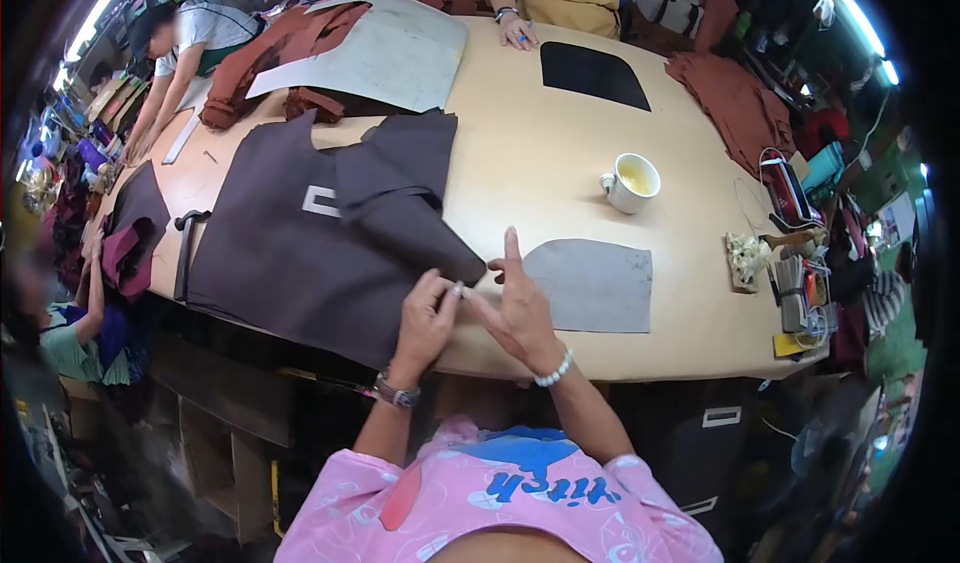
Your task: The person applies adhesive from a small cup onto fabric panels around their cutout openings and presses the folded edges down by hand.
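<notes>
My left hand [425,325] is over the front edge of the table, its thumb and fingertips pinched together. Whatever may be in the pinch is too small to make out. Close beside it, my right hand [520,308] is open, with the forefinger stretched up and the thumb side towards the left fingertips. A large dark brown-grey fabric piece [285,253] lies left of both hands. Its folded corner reaches almost to my fingers. Just right of my right hand lies a grey pattern piece [595,288] with a rounded top.
A white cup [632,185] of yellowish liquid stands on the table [700,263]. A hammer [186,253] lies left of the fabric. A black panel [595,75], a pale sheet [400,58] and rust-coloured cloth [735,108] lie farther back. Several people are around the table.
</notes>
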